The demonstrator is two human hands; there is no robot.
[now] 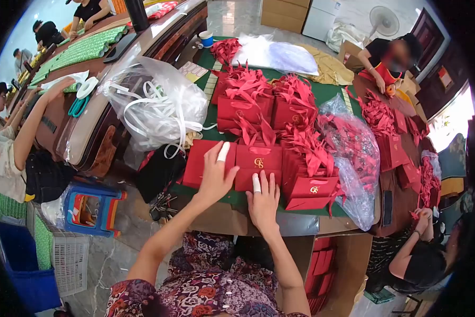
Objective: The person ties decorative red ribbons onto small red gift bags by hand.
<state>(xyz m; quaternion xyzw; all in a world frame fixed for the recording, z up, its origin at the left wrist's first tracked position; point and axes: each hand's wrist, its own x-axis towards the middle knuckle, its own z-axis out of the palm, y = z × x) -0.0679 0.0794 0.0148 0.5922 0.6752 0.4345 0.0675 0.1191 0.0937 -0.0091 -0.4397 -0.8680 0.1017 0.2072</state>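
Note:
My left hand (215,173) rests with fingers stretched out over a plain red paper gift bag (195,161), a white wrap around one finger. Beside it, my right hand (264,199) lies flat at the lower edge of another red gift bag (258,151) with a gold logo and ribbon handles; one finger has a white wrap too. Right of that hand stands a row of red bags (312,194) with ribbons on top. Behind, more stacked red bags (242,113) carry loose red ribbons. Both hands have their fingers apart.
A clear plastic bag of white ribbon (163,100) sits at the left, and a clear bag of red ribbons (351,142) at the right. An open carton (343,274) stands below the table's edge. Several people work at nearby tables. Stacked stools (92,208) are at left.

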